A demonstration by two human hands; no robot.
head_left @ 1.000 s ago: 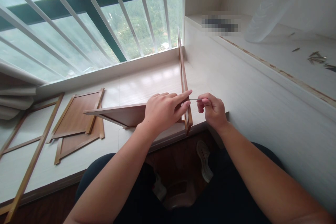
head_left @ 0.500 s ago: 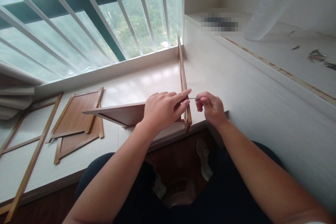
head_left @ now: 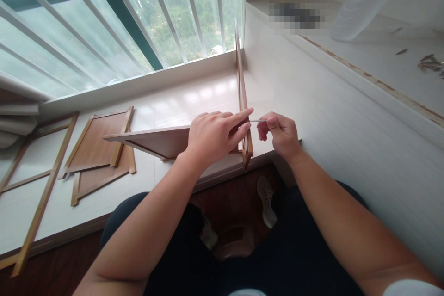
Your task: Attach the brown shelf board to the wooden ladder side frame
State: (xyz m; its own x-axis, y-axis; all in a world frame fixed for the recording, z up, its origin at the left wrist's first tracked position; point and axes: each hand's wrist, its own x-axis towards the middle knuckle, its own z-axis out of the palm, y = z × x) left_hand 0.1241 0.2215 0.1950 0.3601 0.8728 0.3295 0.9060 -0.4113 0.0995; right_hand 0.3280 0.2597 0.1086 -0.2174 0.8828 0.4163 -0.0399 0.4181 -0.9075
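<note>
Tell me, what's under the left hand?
The left hand rests on a tilted wooden panel meeting an upright panel. The joint between them is hidden by the fingers.

Premises: a high-rise home, at a window seat. Evidence: white barred window [head_left: 104,23] overlooking wooded hillside, pale laminate sill platform [head_left: 180,106], built-in white shelf [head_left: 364,55], dark wood floor [head_left: 239,194], loose furniture panels [head_left: 97,148].
</note>
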